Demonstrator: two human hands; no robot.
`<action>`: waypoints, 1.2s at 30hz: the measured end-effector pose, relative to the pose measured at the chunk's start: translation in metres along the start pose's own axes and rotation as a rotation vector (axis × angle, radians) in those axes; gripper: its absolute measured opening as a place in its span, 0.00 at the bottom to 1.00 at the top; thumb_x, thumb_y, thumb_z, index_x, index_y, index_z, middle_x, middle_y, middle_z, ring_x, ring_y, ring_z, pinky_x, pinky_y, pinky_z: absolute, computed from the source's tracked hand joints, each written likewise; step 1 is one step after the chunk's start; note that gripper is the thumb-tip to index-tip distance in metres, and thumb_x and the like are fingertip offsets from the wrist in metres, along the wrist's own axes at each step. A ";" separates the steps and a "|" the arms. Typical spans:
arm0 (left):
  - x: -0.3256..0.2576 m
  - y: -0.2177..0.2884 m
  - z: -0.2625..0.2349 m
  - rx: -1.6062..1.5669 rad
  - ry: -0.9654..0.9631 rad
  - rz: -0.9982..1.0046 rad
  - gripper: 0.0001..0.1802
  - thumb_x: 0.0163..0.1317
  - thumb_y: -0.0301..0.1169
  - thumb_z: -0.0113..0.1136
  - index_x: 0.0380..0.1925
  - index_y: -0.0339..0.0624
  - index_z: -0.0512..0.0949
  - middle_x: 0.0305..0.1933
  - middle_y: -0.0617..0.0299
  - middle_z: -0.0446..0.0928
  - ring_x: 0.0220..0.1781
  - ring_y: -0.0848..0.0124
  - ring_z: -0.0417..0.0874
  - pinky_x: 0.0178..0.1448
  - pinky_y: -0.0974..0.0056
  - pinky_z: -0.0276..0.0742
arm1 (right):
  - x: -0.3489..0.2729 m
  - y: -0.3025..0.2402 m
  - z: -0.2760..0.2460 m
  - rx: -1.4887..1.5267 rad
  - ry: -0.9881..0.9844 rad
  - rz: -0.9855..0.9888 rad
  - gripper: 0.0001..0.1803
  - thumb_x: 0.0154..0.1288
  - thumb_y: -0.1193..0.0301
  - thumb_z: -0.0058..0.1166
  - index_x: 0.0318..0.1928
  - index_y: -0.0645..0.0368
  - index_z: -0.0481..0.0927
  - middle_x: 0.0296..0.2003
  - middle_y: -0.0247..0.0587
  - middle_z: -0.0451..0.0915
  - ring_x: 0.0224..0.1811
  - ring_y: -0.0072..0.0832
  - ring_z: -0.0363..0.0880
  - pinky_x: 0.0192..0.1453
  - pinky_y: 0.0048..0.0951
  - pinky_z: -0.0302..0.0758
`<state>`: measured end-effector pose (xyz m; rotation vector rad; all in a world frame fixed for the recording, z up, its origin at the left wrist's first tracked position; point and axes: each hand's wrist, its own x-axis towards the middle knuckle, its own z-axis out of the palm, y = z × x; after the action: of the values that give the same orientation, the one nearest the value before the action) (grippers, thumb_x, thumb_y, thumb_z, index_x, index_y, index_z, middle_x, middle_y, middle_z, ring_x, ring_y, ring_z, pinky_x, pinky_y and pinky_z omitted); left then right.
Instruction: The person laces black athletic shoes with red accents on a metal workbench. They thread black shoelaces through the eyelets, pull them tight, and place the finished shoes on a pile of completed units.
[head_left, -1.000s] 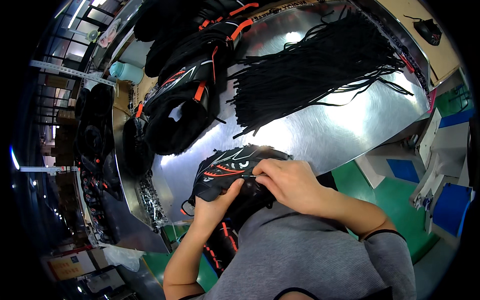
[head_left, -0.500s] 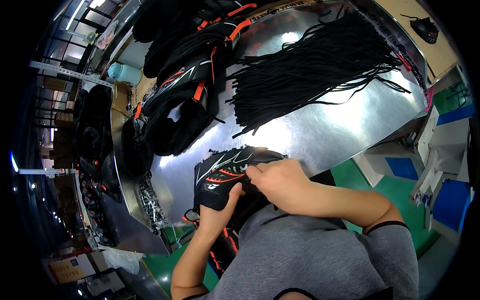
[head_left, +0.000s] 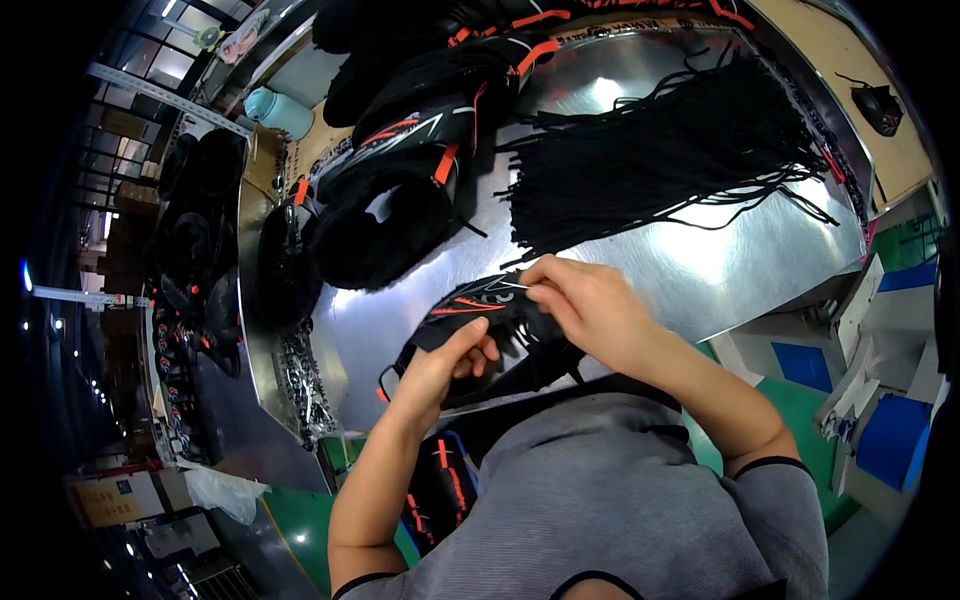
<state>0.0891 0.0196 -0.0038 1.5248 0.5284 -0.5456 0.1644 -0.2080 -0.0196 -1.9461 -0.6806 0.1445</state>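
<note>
A black shoe upper (head_left: 465, 305) with red and white markings is at the near edge of the metal table (head_left: 610, 245), turned partly on its side. My left hand (head_left: 452, 365) grips its lower left part, thumb on the outer face and fingers curled. At its upper right edge, near a row of pale marks, my right hand (head_left: 590, 305) pinches with thumb and forefinger. Whatever is in that pinch is too small to make out. Beyond lies a wide bundle of black shoelaces (head_left: 650, 150).
Black fur-lined shoes with orange tabs (head_left: 385, 230) are piled at the far left of the table. A light blue bottle (head_left: 278, 112) stands behind them. More dark shoes (head_left: 195, 250) fill a rack on the left. One small shoe (head_left: 877, 108) rests on a board at far right.
The upper has tilted, so more of its side with the pale marks shows. My right hand has lifted up along its edge, and the left has shifted a little up and right.
</note>
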 end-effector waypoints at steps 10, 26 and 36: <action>0.027 0.000 0.005 -0.052 0.115 -0.091 0.09 0.61 0.31 0.72 0.38 0.46 0.80 0.30 0.72 0.73 0.28 0.81 0.66 0.31 0.73 0.59 | 0.004 0.038 0.051 0.014 0.165 -0.113 0.07 0.73 0.69 0.54 0.46 0.57 0.79 0.37 0.43 0.84 0.36 0.46 0.85 0.37 0.42 0.80; -0.122 0.038 -0.015 0.035 0.288 0.885 0.07 0.61 0.19 0.62 0.30 0.41 0.73 0.30 0.62 0.70 0.32 0.71 0.69 0.38 0.65 0.64 | 0.009 0.033 0.071 -0.053 0.278 -0.026 0.07 0.74 0.71 0.53 0.48 0.60 0.77 0.34 0.48 0.84 0.35 0.47 0.85 0.38 0.41 0.79; -0.047 -0.045 0.037 0.729 0.571 0.872 0.05 0.57 0.19 0.66 0.33 0.36 0.80 0.39 0.58 0.79 0.45 0.62 0.77 0.51 0.62 0.71 | 0.006 0.005 0.044 -0.009 -0.055 -0.020 0.12 0.59 0.64 0.67 0.40 0.54 0.81 0.27 0.37 0.84 0.29 0.38 0.85 0.32 0.39 0.77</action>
<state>0.0241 -0.0165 -0.0097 2.4125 0.0185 0.4553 0.1541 -0.1718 -0.0429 -1.9489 -0.7379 0.1831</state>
